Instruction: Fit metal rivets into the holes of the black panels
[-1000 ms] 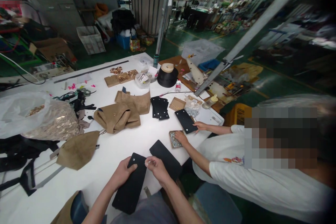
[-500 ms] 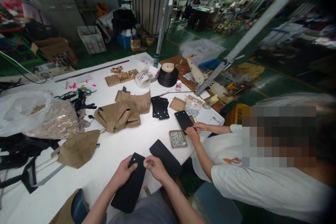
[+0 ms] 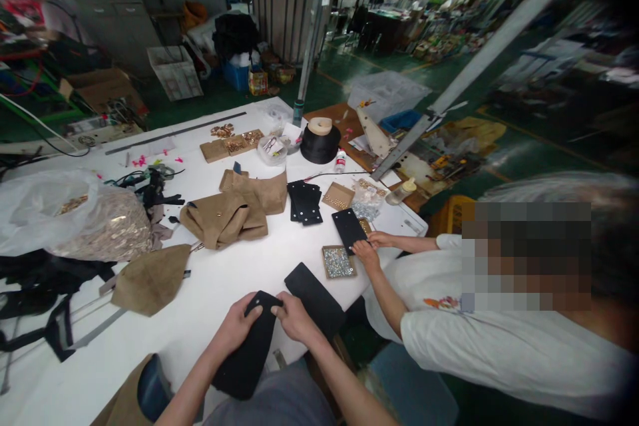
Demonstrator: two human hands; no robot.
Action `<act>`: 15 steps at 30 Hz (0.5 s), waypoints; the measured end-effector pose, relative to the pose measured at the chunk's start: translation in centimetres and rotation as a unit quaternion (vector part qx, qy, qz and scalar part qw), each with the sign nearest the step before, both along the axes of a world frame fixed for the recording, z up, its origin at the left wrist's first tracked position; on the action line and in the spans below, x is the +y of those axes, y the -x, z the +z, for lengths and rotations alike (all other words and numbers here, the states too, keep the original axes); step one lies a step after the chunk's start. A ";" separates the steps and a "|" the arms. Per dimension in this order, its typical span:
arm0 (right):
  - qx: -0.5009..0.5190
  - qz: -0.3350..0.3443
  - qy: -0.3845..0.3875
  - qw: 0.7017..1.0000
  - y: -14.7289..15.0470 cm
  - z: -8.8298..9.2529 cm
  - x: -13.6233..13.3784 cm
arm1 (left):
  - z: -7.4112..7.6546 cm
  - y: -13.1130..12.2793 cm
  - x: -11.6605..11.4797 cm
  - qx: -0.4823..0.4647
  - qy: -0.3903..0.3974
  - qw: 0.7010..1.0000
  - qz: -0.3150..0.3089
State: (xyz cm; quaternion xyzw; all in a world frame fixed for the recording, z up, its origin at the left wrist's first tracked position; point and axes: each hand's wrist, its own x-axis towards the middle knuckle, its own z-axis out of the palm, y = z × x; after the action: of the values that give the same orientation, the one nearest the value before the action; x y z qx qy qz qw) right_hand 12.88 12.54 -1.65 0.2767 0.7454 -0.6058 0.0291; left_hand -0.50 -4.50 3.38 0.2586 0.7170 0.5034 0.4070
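Note:
A long black panel (image 3: 247, 359) with rounded corners and a small metal snap near its top edge is held at the table's near edge. My left hand (image 3: 238, 325) grips its left side, thumb lying on the front by the snap. At the top right corner my right hand (image 3: 294, 316) pinches the panel between thumb and fingers; whether a small fastener is under the fingertips is hidden. Just right of it, a second black panel (image 3: 315, 303) lies flat on the table. Beyond that sits a small box of silvery fasteners (image 3: 339, 263).
A co-worker's hands (image 3: 369, 249) hold another black panel (image 3: 348, 227) at right. Studded black pieces (image 3: 304, 203), brown fabric pieces (image 3: 224, 219), a box of gold fasteners (image 3: 338, 197), a black tape roll (image 3: 320, 146) and a bag of metal parts (image 3: 110, 226) lie around the white table.
My right hand, earlier just off the panel's right edge with fingertips pinched, has moved onto its top right corner and grips it. My left hand keeps its hold.

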 end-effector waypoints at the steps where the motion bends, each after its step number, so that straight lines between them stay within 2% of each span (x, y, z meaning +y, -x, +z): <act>1: 0.013 -0.005 -0.023 1.000 0.2 0.3 -0.1 | -0.1 0.1 0.0 -0.004 -0.004 1.000 0.007; 4: 0.028 -0.032 -0.051 0.998 0.9 0.5 -0.2 | -0.7 0.2 -0.4 -0.057 -0.011 0.997 0.051; 7: 0.012 -0.045 -0.022 0.999 2.0 -0.1 0.3 | -1.4 0.3 -1.1 -0.138 0.008 0.986 0.093; 9: 0.016 -0.058 0.021 0.998 2.7 -0.6 0.9 | -1.7 0.4 -1.5 -0.153 0.020 0.980 0.127; 11: 0.021 -0.101 0.087 0.991 3.2 -0.8 1.3 | -1.8 0.5 -1.6 -0.147 0.012 0.974 0.170; 13: 0.012 -0.147 0.155 0.977 3.1 -0.8 1.3 | -1.7 0.7 -1.6 -0.153 -0.016 0.964 0.216; 15: -0.004 -0.155 0.203 0.967 2.3 -0.6 0.7 | -1.4 0.9 -1.5 -0.172 -0.052 0.948 0.262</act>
State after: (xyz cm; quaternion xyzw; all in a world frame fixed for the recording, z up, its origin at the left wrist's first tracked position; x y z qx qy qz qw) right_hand 10.60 13.22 -2.28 0.3799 0.5543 -0.7406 -0.0063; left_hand -1.37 -6.03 1.94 -0.0077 0.6513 0.6659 0.3637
